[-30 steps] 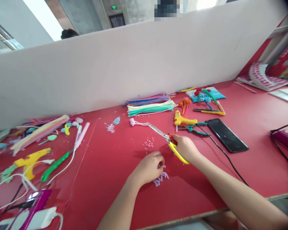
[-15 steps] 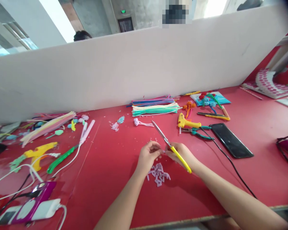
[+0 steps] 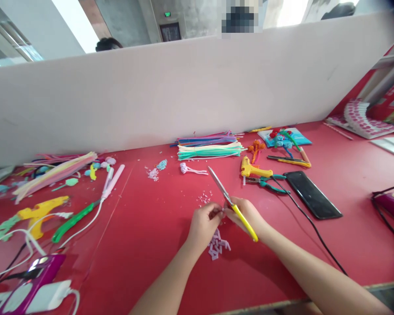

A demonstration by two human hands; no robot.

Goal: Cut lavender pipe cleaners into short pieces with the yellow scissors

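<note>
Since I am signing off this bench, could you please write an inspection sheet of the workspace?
Surface: red tabletop, pale scraps scattered on it.
Job's things: scissors in the right hand; lilac cut pieces beside the left hand.
Clutter: glue gun, pliers and phone at right; bundled stems at the back.
Hands: close together; anything between them is too small to tell.
Cables: black cable passing the phone; white cables at left.
Surroundings: white partition behind the tabletop, a person's head beyond.

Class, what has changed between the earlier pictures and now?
The right hand, still holding the scissors, has come in toward the left hand; their fingertips are now close together. The left hand moved off the lilac pieces, baring more of them. The phone and pliers stayed put.
</note>
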